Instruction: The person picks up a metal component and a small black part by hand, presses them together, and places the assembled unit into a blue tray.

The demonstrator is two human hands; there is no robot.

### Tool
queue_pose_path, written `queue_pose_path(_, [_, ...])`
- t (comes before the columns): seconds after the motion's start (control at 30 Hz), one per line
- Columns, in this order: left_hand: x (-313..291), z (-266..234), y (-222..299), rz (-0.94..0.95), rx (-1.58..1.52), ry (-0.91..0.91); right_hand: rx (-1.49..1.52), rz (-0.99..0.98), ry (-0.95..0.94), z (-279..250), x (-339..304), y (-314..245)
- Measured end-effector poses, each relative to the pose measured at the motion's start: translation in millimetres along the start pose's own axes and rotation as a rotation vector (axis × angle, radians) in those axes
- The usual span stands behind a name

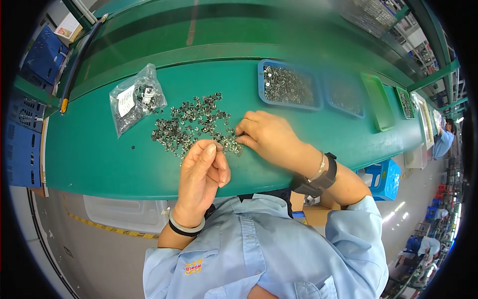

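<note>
A loose pile of small silvery metal parts (189, 122) is spread over the green work surface (99, 164). My left hand (201, 167) is raised at the pile's near edge, thumb and forefinger pinched together and the other fingers curled. Whatever sits at those fingertips is too small to make out. At the right side of the pile, my right hand (271, 134) reaches down with thumb and fingers closed together among the parts. Its fingertips touch the parts there, and what they grip is hidden.
A clear plastic bag (137, 99) of similar parts lies left of the pile. Beyond my right hand are a blue tray (261, 92) full of parts, a second blurred tray (343, 94) and a green tray (378, 102). A blue stool (386, 179) stands below the bench at right.
</note>
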State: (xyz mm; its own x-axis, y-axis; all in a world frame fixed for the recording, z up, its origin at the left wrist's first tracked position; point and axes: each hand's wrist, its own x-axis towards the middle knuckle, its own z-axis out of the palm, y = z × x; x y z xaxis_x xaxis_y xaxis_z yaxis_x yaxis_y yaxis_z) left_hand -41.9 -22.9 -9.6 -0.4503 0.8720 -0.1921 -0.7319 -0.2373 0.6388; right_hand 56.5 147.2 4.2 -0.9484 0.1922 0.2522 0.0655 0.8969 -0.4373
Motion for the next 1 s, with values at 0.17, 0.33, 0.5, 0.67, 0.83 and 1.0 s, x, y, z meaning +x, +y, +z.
queue_pose_path(0.17, [0.0,2.4,-0.1,-0.008,0.076,-0.002,0.064,0.021,0.044,-1.9,-4.1,2.1])
queue_pose_path(0.33, [1.4,7.8,-2.1,-0.017,0.165,-0.015,0.176,-0.035,0.159,-21.6,-18.8,-1.5])
queue_pose_path(0.5, [4.6,24.4,-10.0,-0.112,0.172,-0.086,0.050,-0.218,0.175,-38.3,-26.9,-15.4])
queue_pose_path(0.67, [8.1,25.7,-18.1,-0.162,0.124,-0.137,0.056,-0.202,0.198,-36.6,-33.7,-15.9])
queue_pose_path(0.83, [9.4,30.7,-20.9,-0.175,0.080,-0.119,0.178,-0.017,0.321,-24.1,-41.6,-17.0])
queue_pose_path(1.0, [9.5,30.7,-23.3,-0.226,0.013,-0.137,0.103,-0.015,0.434,-18.4,-47.5,-20.9])
